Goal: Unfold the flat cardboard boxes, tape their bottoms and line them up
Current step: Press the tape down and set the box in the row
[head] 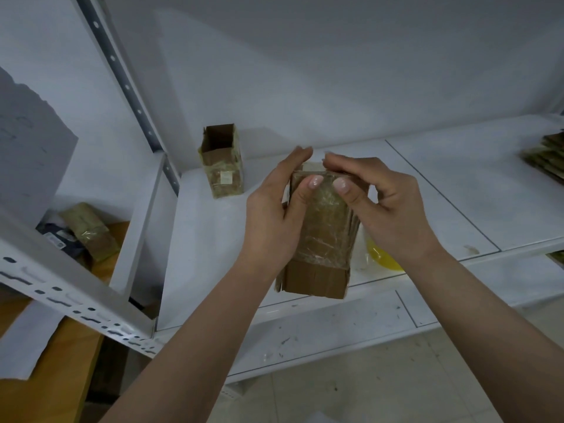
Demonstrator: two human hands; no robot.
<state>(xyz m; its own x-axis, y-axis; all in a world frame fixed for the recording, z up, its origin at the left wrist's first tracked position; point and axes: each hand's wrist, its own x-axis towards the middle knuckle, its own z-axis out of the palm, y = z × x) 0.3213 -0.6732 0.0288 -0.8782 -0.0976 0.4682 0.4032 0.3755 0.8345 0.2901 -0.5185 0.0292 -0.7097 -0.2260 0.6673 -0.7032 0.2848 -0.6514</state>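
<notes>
Both of our hands grip the same flattened cardboard box [317, 236], held upright above the white shelf [442, 190]. Our left hand [274, 215] wraps its left edge, fingers curled round the back and thumb [306, 190] pressed on the front face near the top. Our right hand [387, 206] pinches the upper right corner, thumb on the front and index finger hooked over the top rim, its other fingers loosely curled. Neither hand is slack; both are clasped on the box.

We judge the step to be opening this flat box, and several things could go wrong from here. Its front is covered in shiny, wrinkled old tape, so our thumbs could slide as we push the panels apart. That tape may also bind the layers, and a hard pull could tear the worn bottom flaps. We hold it over the shelf's front edge, so a slip would drop it to the floor. 1 opened box [222, 160] already stands at the back left, well apart, and a stack of flat boxes [546, 157] lies at far right.
</notes>
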